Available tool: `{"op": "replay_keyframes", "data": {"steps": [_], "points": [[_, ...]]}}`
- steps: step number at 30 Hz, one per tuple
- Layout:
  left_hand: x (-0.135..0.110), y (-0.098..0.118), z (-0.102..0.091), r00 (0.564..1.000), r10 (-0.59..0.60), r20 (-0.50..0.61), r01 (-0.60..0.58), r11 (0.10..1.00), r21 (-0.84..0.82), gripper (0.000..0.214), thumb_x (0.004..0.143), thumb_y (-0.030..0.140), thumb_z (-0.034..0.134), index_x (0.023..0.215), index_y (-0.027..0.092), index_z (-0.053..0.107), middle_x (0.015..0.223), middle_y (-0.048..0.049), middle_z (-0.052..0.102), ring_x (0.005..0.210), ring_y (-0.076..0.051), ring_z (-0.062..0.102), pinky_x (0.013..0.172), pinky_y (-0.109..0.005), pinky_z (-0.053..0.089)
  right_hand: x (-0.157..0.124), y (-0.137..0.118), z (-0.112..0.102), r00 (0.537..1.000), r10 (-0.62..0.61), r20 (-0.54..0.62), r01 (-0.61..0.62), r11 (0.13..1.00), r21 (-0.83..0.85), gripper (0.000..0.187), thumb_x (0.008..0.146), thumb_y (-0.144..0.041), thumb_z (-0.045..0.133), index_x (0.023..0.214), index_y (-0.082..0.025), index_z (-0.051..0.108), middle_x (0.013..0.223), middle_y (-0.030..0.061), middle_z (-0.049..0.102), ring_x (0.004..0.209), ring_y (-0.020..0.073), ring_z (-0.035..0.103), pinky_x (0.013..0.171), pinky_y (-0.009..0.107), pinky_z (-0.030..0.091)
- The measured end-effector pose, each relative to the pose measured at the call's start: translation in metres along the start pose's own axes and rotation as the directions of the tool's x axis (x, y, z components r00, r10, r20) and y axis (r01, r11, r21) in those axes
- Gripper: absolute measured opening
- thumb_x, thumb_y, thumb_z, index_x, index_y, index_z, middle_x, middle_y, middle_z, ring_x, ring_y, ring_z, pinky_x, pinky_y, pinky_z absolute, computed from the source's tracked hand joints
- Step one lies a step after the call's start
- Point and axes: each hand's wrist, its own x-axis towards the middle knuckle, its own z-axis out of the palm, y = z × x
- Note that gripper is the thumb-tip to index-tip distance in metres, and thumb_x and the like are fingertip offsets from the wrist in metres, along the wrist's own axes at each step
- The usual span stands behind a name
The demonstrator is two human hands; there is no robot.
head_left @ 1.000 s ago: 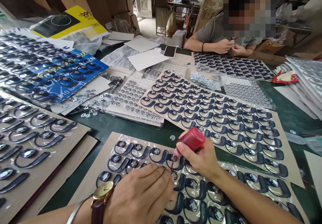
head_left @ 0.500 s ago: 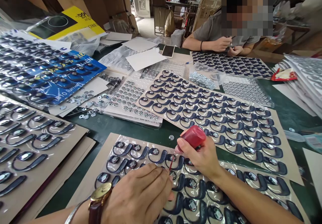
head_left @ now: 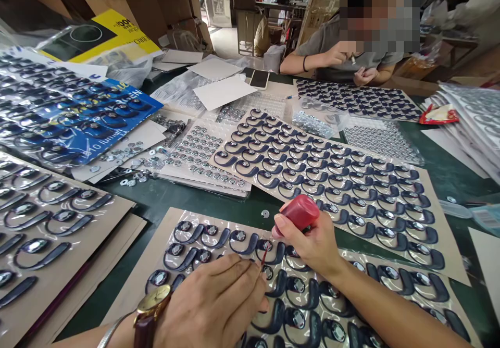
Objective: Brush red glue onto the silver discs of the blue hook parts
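Observation:
My right hand [head_left: 318,246] is wrapped round a red squeeze bottle [head_left: 299,212], tilted with its narrow end down to the left. The bottle's tip is partly hidden by my fingers. Below it lies a card sheet [head_left: 136,270] with rows of dark hook-shaped parts [head_left: 275,252] under clear film, each with a shiny round metal piece. My left hand [head_left: 219,301], wearing a watch [head_left: 153,298], rests low over this sheet with fingers pressed together. From its fingertips a thin red stick [head_left: 264,256] points up at one metal piece [head_left: 267,245].
A second card of hook parts [head_left: 441,223] lies beyond, and stacked cards [head_left: 109,223] stand at left. Loose washers [head_left: 128,176] and a single washer [head_left: 265,213] are on the green table [head_left: 187,197]. A phone [head_left: 259,79] lies farther back. Across the table a co-worker [head_left: 324,46] handles a small piece.
The co-worker's hand on the left has risen, and a small piece shows in it. My own hands, the bottle and the red stick stay nearly in place; the view shifts slightly.

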Motion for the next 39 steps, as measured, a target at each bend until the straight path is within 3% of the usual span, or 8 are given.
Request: {"op": "replay_keyframes", "data": {"steps": [9,12,15,21,27,34,39], "points": [[0.002,-0.004,0.001,0.994,-0.108,-0.006,0.105,0.979,-0.173,0.037,0.094,0.016,0.025,0.103,0.007,0.059,0.093,-0.0121,0.066,0.086,-0.018,0.062,0.078,-0.032,0.053,0.003,-0.006,-0.003,0.999,-0.029,-0.015,0.027,0.995,-0.101,0.022,0.08,-0.038,0.058,0.069,-0.019,0.057,0.053,-0.0017,0.061,0.05,0.0126,0.056,0.058,0.029,0.048],[0.004,-0.005,0.0,0.986,-0.166,0.012,0.164,0.96,-0.229,0.029,0.093,0.019,0.033,0.1,0.009,0.059,0.087,-0.0104,0.066,0.08,-0.016,0.062,0.073,-0.029,0.053,0.003,-0.01,-0.005,0.998,-0.05,-0.033,0.045,0.991,-0.127,0.025,0.079,-0.037,0.058,0.063,-0.019,0.056,0.051,-0.0017,0.061,0.048,0.012,0.055,0.056,0.028,0.047],[0.003,-0.006,-0.001,0.982,-0.189,0.027,0.19,0.953,-0.237,0.021,0.089,0.016,0.043,0.103,0.01,0.058,0.089,-0.0088,0.066,0.079,-0.016,0.062,0.071,-0.029,0.053,0.003,-0.013,-0.005,0.999,-0.048,-0.019,0.046,0.993,-0.111,0.026,0.08,-0.037,0.057,0.061,-0.019,0.057,0.049,-0.0019,0.061,0.046,0.0117,0.055,0.054,0.027,0.047],[0.002,-0.009,-0.002,0.978,-0.205,0.03,0.206,0.945,-0.254,0.02,0.087,0.014,0.046,0.102,0.01,0.058,0.094,-0.0096,0.066,0.082,-0.017,0.062,0.073,-0.031,0.053,0.003,-0.014,-0.004,0.998,-0.033,-0.059,0.031,0.999,-0.035,0.027,0.08,-0.038,0.055,0.061,-0.019,0.056,0.05,-0.0011,0.062,0.046,0.012,0.055,0.05,0.026,0.047],[0.008,-0.01,-0.005,0.969,-0.247,-0.028,0.228,0.929,-0.291,0.019,0.084,0.011,0.051,0.1,0.012,0.059,0.088,-0.0064,0.067,0.077,-0.015,0.063,0.069,-0.029,0.052,0.002,-0.012,-0.004,1.0,0.003,0.006,-0.003,1.0,0.012,0.023,0.079,-0.035,0.057,0.063,-0.018,0.056,0.05,-0.0013,0.06,0.044,0.0113,0.055,0.048,0.025,0.047],[0.003,-0.018,0.003,0.912,-0.41,-0.024,0.356,0.817,-0.453,0.02,0.084,0.009,0.052,0.1,0.016,0.06,0.09,-0.0031,0.068,0.078,-0.012,0.063,0.07,-0.025,0.05,-0.001,-0.011,-0.004,0.997,-0.032,0.072,0.03,0.999,0.027,0.017,0.08,-0.031,0.056,0.07,-0.018,0.06,0.053,-0.0011,0.062,0.047,0.0114,0.056,0.051,0.026,0.048],[0.002,-0.024,0.006,0.829,-0.551,0.09,0.51,0.68,-0.528,0.015,0.087,0.014,0.05,0.094,0.019,0.063,0.087,0.0002,0.067,0.081,-0.011,0.063,0.074,-0.021,0.051,-0.005,-0.004,-0.002,0.993,-0.11,0.04,0.111,0.994,-0.017,0.013,0.077,-0.032,0.059,0.083,-0.02,0.062,0.056,-0.0024,0.062,0.051,0.0122,0.057,0.054,0.027,0.05]]}}
